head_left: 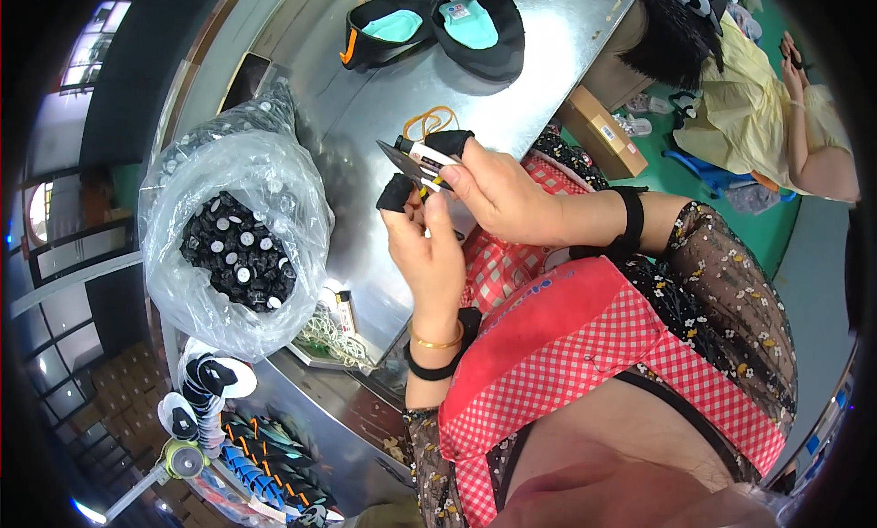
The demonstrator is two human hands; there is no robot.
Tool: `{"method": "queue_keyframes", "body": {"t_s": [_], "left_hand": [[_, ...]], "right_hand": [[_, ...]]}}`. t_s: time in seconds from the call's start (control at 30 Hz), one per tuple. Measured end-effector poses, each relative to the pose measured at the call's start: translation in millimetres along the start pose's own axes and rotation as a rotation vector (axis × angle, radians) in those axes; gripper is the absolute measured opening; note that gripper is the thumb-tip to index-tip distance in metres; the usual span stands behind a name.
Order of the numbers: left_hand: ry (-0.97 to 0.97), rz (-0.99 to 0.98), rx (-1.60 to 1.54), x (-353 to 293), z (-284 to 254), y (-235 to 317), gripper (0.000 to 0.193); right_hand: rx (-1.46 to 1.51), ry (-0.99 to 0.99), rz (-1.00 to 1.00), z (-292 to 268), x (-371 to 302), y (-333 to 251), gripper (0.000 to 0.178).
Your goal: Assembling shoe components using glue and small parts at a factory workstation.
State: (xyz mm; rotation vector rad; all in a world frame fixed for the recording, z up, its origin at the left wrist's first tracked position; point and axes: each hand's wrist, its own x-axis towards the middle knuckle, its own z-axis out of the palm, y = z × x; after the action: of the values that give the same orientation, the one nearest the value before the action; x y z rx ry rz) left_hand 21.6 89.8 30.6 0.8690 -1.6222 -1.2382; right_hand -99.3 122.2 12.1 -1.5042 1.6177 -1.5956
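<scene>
In my right hand (501, 188) is a pair of dark-bladed snips (408, 162), tips pointing to the upper left. A small white stick-like object (427, 153) with a black end lies along the blades under my thumb; its kind is unclear. Below, my left hand (425, 240) is closed with its fingers close to the snips; what it pinches is hidden. Black covers sit on fingers of both hands. An orange cord loop (432, 121) shows just beyond my fingers, over the metal table (365, 117).
Two black shoes (390, 27) with teal insoles stand at the table's far side. A clear plastic bag (164, 227) of small black pieces with white discs is at left. Beside it lies a bundle of pale cords (333, 336). Another person's arm (818, 144) shows at far right.
</scene>
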Motion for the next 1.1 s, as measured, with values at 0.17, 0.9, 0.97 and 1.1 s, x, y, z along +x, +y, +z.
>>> {"method": "queue_keyframes", "body": {"t_s": [0.17,0.9,0.97,1.1], "left_hand": [[-0.119,-0.105,-0.14,8.9,-13.7,0.0,0.024],[-0.013,-0.254,-0.66,3.1,-0.7,-0.8,0.039],[-0.029,-0.261,-0.676,3.8,-3.3,-0.6,0.038],[-0.042,-0.322,-0.718,3.9,-4.0,-0.7,0.037]], "right_hand": [[0.03,-0.075,0.0,0.6,0.0,1.8,0.02],[-0.066,0.073,-0.206,20.6,2.9,-0.7,0.036],[-0.022,0.057,-0.204,20.9,2.1,1.7,0.036],[-0.041,-0.026,-0.135,16.8,0.9,1.8,0.035]]}}
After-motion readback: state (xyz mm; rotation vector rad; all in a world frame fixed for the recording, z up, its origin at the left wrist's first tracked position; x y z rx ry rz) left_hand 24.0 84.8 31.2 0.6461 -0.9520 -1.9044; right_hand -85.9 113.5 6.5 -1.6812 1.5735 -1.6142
